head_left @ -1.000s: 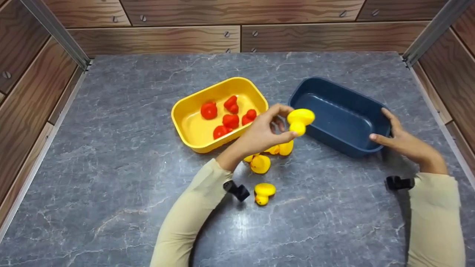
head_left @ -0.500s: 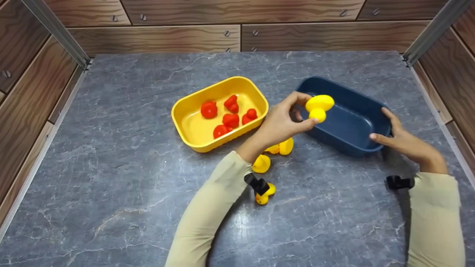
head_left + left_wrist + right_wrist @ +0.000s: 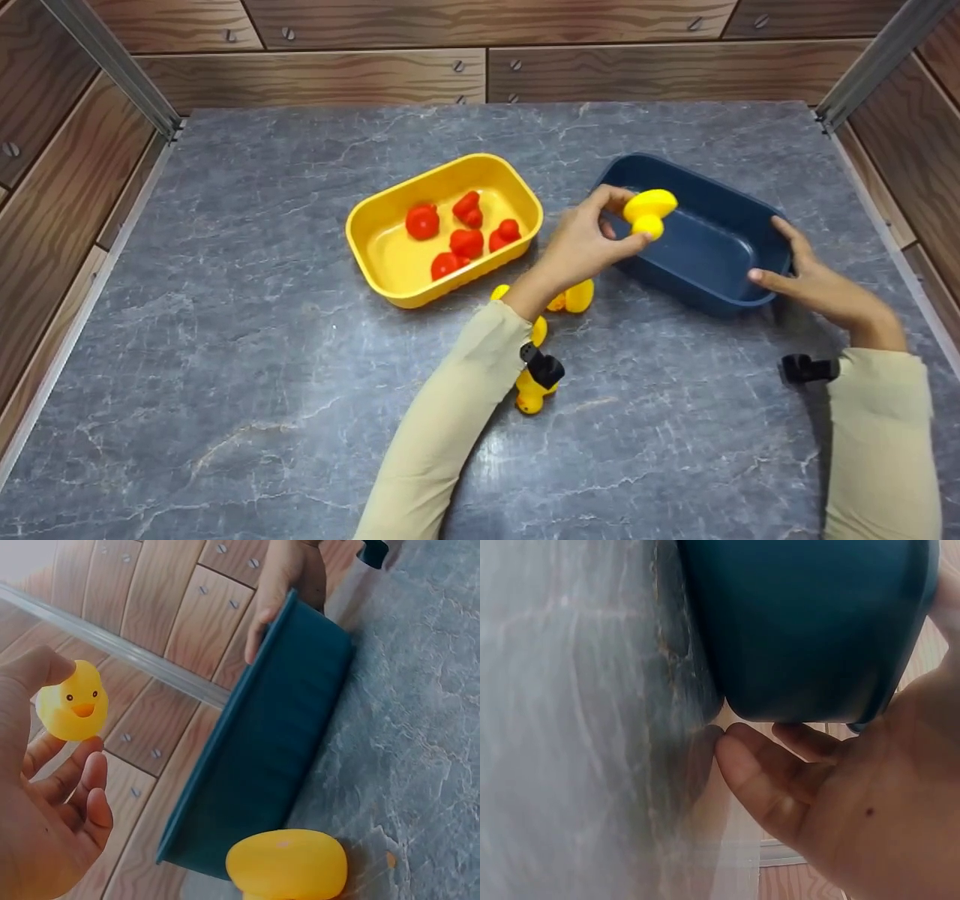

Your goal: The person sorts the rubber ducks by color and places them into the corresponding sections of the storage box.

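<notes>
- Duck (image 3: 649, 212), a yellow one, is held aloft; in the head view it overlaps the mouth of the blue bin (image 3: 705, 255), and the left-wrist view shows it apart from that bin. Beneath everything lies one table (image 3: 247, 315).
- Bins: two, both mouth up. Blue stands on the right; the yellow bin (image 3: 386, 259) stands on the left, apart from it. They slant opposite ways, perhaps to keep both within easy reach.
- Hands: two. The right hand (image 3: 825, 292) grips the blue bin's right end, thumb over the rim and fingers outside, presumably to steady it. The left hand (image 3: 581, 244) pinches one duck between thumb and fingertip, likely holding it high to clear the rim.
- Red toys (image 3: 466, 244): five, all inside the yellow bin, scattered loosely.
- Other ducks (image 3: 529, 401): yellow shows at four spots on the table, nearer the person than the bins. The left arm (image 3: 450, 405) covers some, so their exact number cannot be told.
</notes>
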`<state>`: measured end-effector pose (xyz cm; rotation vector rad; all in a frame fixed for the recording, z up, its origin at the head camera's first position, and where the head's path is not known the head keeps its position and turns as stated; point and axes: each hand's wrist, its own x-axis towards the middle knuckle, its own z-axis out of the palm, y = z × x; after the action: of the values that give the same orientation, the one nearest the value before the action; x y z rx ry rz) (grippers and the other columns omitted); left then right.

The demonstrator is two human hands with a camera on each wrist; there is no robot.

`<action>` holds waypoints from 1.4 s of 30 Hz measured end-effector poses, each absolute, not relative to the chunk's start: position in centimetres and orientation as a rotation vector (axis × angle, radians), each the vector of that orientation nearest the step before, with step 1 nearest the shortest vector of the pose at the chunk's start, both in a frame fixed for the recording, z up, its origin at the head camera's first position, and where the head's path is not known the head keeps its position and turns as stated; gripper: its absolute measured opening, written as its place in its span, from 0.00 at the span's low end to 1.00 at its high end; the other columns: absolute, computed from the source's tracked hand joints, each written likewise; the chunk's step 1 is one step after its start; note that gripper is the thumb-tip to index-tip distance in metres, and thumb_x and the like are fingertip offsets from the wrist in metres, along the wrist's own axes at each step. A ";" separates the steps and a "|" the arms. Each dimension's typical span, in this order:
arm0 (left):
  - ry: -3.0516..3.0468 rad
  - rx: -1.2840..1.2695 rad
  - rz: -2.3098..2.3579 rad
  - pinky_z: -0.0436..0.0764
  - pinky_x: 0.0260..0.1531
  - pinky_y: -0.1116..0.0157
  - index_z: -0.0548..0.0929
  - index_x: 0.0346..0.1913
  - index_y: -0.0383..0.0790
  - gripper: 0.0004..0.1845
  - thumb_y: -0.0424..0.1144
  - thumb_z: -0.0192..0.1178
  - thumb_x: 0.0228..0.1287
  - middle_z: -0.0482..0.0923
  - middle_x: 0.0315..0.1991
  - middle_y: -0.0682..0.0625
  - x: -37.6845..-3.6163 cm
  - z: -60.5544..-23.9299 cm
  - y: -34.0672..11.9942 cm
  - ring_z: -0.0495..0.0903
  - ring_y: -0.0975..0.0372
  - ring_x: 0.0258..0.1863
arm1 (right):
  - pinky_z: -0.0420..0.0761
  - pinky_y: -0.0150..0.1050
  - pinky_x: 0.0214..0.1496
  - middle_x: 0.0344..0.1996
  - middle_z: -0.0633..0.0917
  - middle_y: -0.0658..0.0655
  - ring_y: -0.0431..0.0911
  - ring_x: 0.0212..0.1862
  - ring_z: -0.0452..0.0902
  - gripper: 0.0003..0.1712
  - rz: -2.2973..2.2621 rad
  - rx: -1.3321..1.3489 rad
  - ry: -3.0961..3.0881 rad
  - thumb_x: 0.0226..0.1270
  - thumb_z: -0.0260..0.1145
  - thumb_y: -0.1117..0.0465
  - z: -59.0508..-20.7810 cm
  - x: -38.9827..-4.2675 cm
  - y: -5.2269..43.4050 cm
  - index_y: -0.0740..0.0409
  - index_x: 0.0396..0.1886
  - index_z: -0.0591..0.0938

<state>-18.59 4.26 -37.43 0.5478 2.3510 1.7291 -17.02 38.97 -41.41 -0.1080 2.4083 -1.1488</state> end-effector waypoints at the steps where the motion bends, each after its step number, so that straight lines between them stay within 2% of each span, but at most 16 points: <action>1: 2.357 0.531 1.724 0.73 0.34 0.75 0.73 0.57 0.51 0.25 0.47 0.68 0.57 0.76 0.47 0.56 -18.7 -37.5 4.4 0.72 0.66 0.33 | 0.36 0.75 0.66 0.71 0.18 0.65 0.70 0.70 0.13 0.54 -1.149 -0.107 2.408 0.73 0.55 0.49 -41.4 -17.0 39.0 0.39 0.74 0.21; 11: 2.535 0.463 1.548 0.71 0.35 0.76 0.74 0.55 0.54 0.24 0.51 0.68 0.56 0.78 0.47 0.61 -19.0 -37.6 5.6 0.73 0.70 0.35 | 0.35 0.75 0.66 0.71 0.17 0.64 0.68 0.70 0.11 0.54 -1.174 -0.108 2.383 0.73 0.55 0.50 -41.4 -16.9 38.9 0.38 0.74 0.21; 17: 2.654 0.399 1.474 0.71 0.41 0.75 0.74 0.58 0.53 0.26 0.52 0.66 0.57 0.78 0.48 0.61 -19.2 -37.5 6.0 0.75 0.69 0.44 | 0.35 0.74 0.66 0.71 0.16 0.63 0.67 0.70 0.11 0.54 -1.169 -0.096 2.373 0.73 0.55 0.50 -41.4 -16.9 38.8 0.37 0.73 0.21; 26: 2.742 0.278 1.373 0.72 0.48 0.70 0.72 0.62 0.55 0.26 0.55 0.62 0.62 0.77 0.51 0.59 -19.4 -36.6 5.1 0.72 0.65 0.53 | 0.34 0.73 0.67 0.70 0.16 0.64 0.68 0.70 0.12 0.55 -1.173 -0.073 2.372 0.73 0.55 0.49 -41.4 -17.0 38.7 0.38 0.73 0.20; 30: 2.703 0.335 1.428 0.71 0.51 0.69 0.72 0.62 0.52 0.26 0.54 0.61 0.64 0.77 0.52 0.56 -18.9 -36.4 3.9 0.73 0.62 0.53 | 0.34 0.72 0.68 0.70 0.17 0.65 0.68 0.70 0.12 0.55 -1.160 -0.063 2.376 0.72 0.55 0.49 -41.4 -17.1 38.7 0.38 0.73 0.20; 36: 2.573 0.474 1.562 0.72 0.46 0.71 0.71 0.63 0.50 0.27 0.54 0.62 0.63 0.76 0.52 0.54 -17.7 -35.9 2.4 0.73 0.60 0.49 | 0.34 0.72 0.68 0.70 0.16 0.65 0.69 0.70 0.12 0.56 -1.162 -0.045 2.371 0.72 0.55 0.48 -41.3 -17.1 38.8 0.39 0.73 0.20; 42: 2.517 0.640 1.611 0.72 0.46 0.73 0.71 0.63 0.47 0.29 0.51 0.64 0.61 0.78 0.49 0.52 -16.4 -35.6 1.6 0.74 0.61 0.47 | 0.34 0.73 0.67 0.70 0.15 0.64 0.68 0.71 0.12 0.55 -1.170 -0.064 2.365 0.73 0.55 0.49 -41.3 -17.2 38.8 0.38 0.73 0.19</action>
<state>-16.37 1.61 -35.63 0.6397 2.5173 1.6106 -17.18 38.78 -41.34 -0.0641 2.3652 -1.1699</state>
